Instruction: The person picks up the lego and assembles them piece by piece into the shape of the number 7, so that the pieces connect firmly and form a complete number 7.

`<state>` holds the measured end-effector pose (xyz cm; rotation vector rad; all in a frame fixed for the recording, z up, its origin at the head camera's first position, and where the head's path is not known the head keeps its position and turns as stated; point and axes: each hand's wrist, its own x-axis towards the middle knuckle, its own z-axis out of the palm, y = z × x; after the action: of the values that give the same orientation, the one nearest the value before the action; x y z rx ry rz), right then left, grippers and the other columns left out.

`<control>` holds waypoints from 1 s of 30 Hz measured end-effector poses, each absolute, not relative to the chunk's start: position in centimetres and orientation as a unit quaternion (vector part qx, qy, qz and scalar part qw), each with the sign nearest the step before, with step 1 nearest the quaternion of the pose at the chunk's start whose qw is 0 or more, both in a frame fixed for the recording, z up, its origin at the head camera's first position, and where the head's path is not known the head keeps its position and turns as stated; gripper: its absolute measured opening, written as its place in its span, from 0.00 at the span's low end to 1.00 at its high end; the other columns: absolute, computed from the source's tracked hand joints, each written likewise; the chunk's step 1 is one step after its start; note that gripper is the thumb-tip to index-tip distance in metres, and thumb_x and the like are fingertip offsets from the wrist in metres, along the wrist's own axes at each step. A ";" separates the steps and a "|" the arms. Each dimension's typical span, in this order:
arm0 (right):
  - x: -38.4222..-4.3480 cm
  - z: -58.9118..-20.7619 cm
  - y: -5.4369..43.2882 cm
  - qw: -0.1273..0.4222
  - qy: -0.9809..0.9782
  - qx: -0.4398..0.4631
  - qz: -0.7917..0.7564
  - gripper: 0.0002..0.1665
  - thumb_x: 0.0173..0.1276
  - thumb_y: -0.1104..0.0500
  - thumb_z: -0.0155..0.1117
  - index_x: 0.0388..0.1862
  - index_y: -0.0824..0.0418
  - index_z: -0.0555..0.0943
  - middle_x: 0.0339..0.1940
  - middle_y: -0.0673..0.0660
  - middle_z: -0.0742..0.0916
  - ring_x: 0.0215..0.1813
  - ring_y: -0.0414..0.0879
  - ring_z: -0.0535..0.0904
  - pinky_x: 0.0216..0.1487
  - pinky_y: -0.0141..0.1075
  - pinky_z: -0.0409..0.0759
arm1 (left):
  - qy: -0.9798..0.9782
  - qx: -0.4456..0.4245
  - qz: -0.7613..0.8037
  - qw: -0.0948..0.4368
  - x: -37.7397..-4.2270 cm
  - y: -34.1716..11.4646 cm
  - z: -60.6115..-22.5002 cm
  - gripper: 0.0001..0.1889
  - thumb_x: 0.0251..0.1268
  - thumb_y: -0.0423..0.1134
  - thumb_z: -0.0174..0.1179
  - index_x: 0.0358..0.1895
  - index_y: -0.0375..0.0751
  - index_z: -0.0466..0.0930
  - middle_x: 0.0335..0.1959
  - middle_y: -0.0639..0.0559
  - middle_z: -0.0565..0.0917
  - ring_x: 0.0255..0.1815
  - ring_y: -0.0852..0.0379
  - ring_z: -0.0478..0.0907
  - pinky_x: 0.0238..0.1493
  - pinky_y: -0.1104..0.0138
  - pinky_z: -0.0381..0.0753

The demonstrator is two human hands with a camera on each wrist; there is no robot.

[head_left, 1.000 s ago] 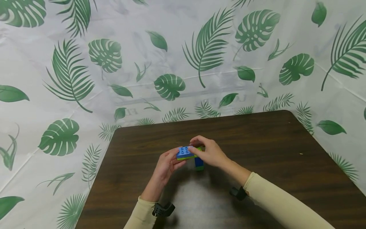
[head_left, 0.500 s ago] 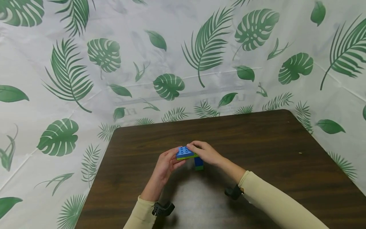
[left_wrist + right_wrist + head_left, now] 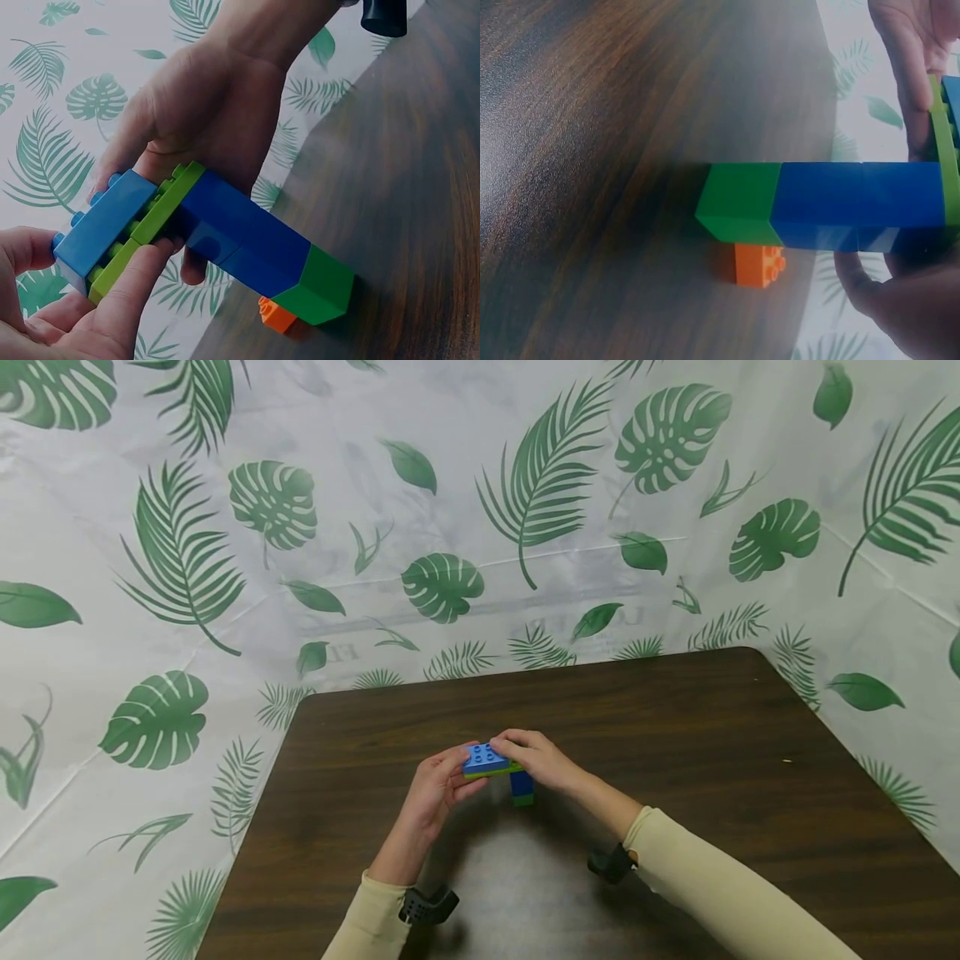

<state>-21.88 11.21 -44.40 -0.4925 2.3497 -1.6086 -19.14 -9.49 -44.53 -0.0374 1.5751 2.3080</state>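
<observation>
A toy brick tower stands on the table: a green brick (image 3: 739,199) at its foot, two dark blue bricks (image 3: 859,196) above. A lime green layer (image 3: 172,204) lies across the top and juts out leftward. Over it sits a light blue brick (image 3: 482,763), with lime studs showing along its side in the left wrist view. My left hand (image 3: 433,792) pinches the overhanging end, fingers under the lime layer, thumb at the light blue brick. My right hand (image 3: 546,762) grips the tower's upper right, thumb on the light blue brick's top, other fingers largely hidden behind.
An orange brick (image 3: 751,265) lies on the dark wood table (image 3: 660,718) close beside the tower's foot; the head view hides it. A leaf-patterned white sheet (image 3: 360,485) hangs behind the table. Dark bands (image 3: 429,907) sit at both wrists.
My right hand has shifted slightly left, its raised fingers coming down behind the bricks. The left hand and the tower have stayed in place; the last half second shows almost no motion.
</observation>
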 end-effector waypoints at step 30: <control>-20.5 -41.5 11.0 0.134 0.782 -0.167 -0.586 0.19 0.78 0.58 0.49 0.53 0.72 0.80 0.40 0.56 0.84 0.44 0.49 0.74 0.47 0.38 0.71 | 0.542 -0.003 0.826 0.154 -19.2 -9.2 -45.1 0.21 0.73 0.38 0.57 0.61 0.24 0.73 0.44 0.41 0.85 0.41 0.50 0.86 0.42 0.62 0.83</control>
<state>-20.53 10.98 -41.48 -0.4853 2.2661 -1.6981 -19.24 -9.22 -45.09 -0.0081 1.5540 2.3686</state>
